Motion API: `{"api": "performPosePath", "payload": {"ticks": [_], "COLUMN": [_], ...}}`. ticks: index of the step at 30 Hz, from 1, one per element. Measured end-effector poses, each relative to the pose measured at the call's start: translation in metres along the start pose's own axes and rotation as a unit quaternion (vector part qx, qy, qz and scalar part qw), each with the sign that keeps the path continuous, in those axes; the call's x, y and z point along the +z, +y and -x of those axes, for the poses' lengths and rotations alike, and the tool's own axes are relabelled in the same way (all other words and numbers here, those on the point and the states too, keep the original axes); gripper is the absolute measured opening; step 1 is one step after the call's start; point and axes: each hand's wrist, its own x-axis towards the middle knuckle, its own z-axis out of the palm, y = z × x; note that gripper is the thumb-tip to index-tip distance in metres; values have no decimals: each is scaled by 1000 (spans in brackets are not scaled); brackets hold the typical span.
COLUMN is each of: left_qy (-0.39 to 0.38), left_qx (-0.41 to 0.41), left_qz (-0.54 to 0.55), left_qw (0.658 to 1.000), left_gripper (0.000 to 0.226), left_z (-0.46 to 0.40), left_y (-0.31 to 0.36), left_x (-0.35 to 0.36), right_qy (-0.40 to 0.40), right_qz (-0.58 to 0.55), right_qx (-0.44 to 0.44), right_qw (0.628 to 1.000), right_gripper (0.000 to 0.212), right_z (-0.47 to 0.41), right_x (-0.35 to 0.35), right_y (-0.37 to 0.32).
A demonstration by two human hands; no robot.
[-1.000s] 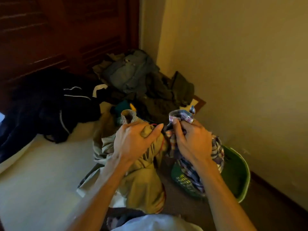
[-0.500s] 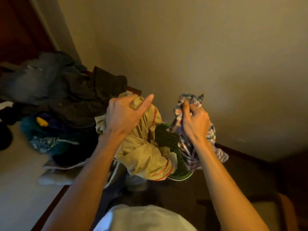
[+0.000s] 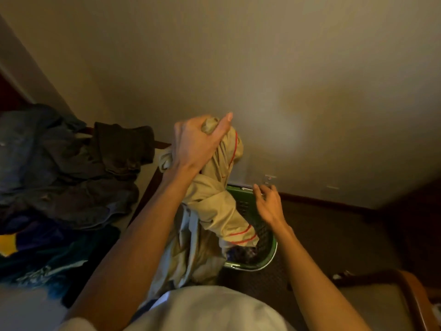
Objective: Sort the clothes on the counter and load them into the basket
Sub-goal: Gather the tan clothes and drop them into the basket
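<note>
Dim, warm yellowish light; a soft bright patch on the wall (image 3: 274,111), dark corners, slight blur, wide-angle bending at edges.

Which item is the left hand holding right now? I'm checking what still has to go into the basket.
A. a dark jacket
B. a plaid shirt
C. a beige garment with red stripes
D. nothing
C: the left hand grips the bunched top of the beige garment, whose red stripes show near the hem as it hangs over the green basket; the right hand is open and holds nothing.
</note>
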Motion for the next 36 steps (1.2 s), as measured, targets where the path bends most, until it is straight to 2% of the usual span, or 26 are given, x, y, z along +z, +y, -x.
{"api": "performPosePath", "payload": {"ticks": [5, 7, 9, 12, 14, 16, 19, 21, 24, 31, 35, 36], "left_qy": [53, 66, 84, 74, 27, -90, -319, -391, -412, -373, -387, -395], "left_qx": [36, 54, 65, 78, 72, 26, -80, -138, -198, -268, -304, -318], "left_qz": [41, 84, 101, 85, 47, -28, -83, -102, -118, -74, -60, -55], "left_qw": [997, 993, 989, 991, 996, 995, 941, 904, 881, 885, 868, 860], "left_gripper": [62, 60, 57, 51, 41, 45, 58, 61, 58, 55, 52, 50], "left_z": [-59, -74, -77, -48, -9, 33, 96, 126, 146, 170, 209, 220], "left_y": [34, 44, 45, 22, -14, -57, -126, -157, -174, -176, -176, -179], "left_x": [15, 21, 30, 52, 71, 88, 105, 103, 95, 77, 73, 73], "right_qy": [70, 79, 77, 86, 88, 65, 49, 51, 36, -55, -161, -177], "right_qz": [-71, -65, -35, -42, -69, -69, -41, -43, -61, -53, -7, 11], "right_qx": [25, 31, 31, 49, 76, 109, 144, 145, 131, 118, 143, 146], "right_qw": [995, 994, 996, 994, 991, 989, 987, 987, 989, 990, 977, 973], "right_gripper": [33, 27, 16, 18, 26, 25, 20, 18, 19, 12, 10, 16], "right_z": [6, 9, 13, 21, 26, 32, 37, 41, 46, 62, 83, 89], "right_x": [-14, -18, -18, -16, -13, -9, 0, 5, 10, 43, 69, 74], "right_y": [14, 25, 37, 47, 49, 54, 64, 66, 59, 63, 89, 95]}}
